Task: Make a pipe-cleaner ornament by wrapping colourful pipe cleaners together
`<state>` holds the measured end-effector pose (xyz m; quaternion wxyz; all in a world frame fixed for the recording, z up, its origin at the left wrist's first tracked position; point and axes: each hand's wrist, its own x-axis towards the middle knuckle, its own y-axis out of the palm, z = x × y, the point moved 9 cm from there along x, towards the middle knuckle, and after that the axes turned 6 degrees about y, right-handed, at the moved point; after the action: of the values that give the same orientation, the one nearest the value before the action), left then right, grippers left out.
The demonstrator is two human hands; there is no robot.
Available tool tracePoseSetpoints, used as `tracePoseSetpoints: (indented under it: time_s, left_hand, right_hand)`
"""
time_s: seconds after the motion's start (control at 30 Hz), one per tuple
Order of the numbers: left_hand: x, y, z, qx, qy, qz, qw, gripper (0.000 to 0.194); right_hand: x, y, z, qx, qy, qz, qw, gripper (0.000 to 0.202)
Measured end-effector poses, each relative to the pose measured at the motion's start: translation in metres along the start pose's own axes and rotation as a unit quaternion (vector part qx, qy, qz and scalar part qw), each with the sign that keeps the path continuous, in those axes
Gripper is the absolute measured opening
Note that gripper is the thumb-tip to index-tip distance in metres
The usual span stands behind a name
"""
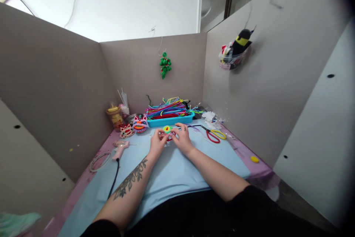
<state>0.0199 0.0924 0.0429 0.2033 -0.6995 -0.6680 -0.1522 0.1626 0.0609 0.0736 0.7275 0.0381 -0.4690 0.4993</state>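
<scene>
A small round pipe-cleaner piece [167, 129], yellow in the middle with a red mark and a green rim, is held up over the blue mat. My left hand [158, 141] pinches it from the left with thumb and forefinger. From the other side, my right hand [182, 140] grips its lower right, some fingers lifted. A bit of red shows between the hands under the piece; the fingers partly hide it. Just beyond is a light-blue tray [169, 120] heaped with colourful pipe cleaners [168, 109].
Scissors [214, 134] with red and yellow handles lie right. Left are a pink glue gun [121, 149], two animal-face crafts, the pink-purple one [140, 124] nearer the tray, and a brown cup [115, 118]. A yellow cap [254, 159] sits far right. Grey partitions [183, 67] enclose the table.
</scene>
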Motion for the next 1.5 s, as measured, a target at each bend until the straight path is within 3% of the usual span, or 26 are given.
tracePoseSetpoints:
  time_s: [0.33, 0.6, 0.77, 1.0, 1.3, 1.5]
  left_hand:
    - [0.001, 0.003, 0.002, 0.030, 0.042, 0.025, 0.998, 0.028]
    - [0.000, 0.012, 0.007, -0.013, -0.031, 0.037, 0.999, 0.032]
    - [0.000, 0.013, 0.008, -0.028, -0.031, 0.034, 0.999, 0.034]
    - [0.001, 0.012, 0.012, -0.018, -0.024, 0.042, 0.999, 0.046]
    - [0.001, -0.006, 0.002, 0.054, -0.019, -0.016, 0.998, 0.037]
    - [0.000, -0.009, -0.004, 0.057, -0.013, -0.030, 0.998, 0.035]
  right_hand:
    - [-0.001, 0.003, 0.009, -0.055, -0.040, 0.012, 0.998, 0.011]
    - [-0.001, 0.008, 0.007, -0.066, -0.018, 0.019, 0.997, 0.011]
    - [-0.001, 0.008, 0.000, -0.047, 0.010, 0.011, 0.999, 0.010]
    - [-0.001, 0.011, -0.005, 0.009, -0.010, 0.014, 1.000, 0.011]
    - [0.002, 0.006, -0.008, 0.052, -0.005, -0.002, 0.999, 0.016]
    - [0.003, 0.010, -0.020, 0.068, 0.050, 0.011, 0.996, 0.007]
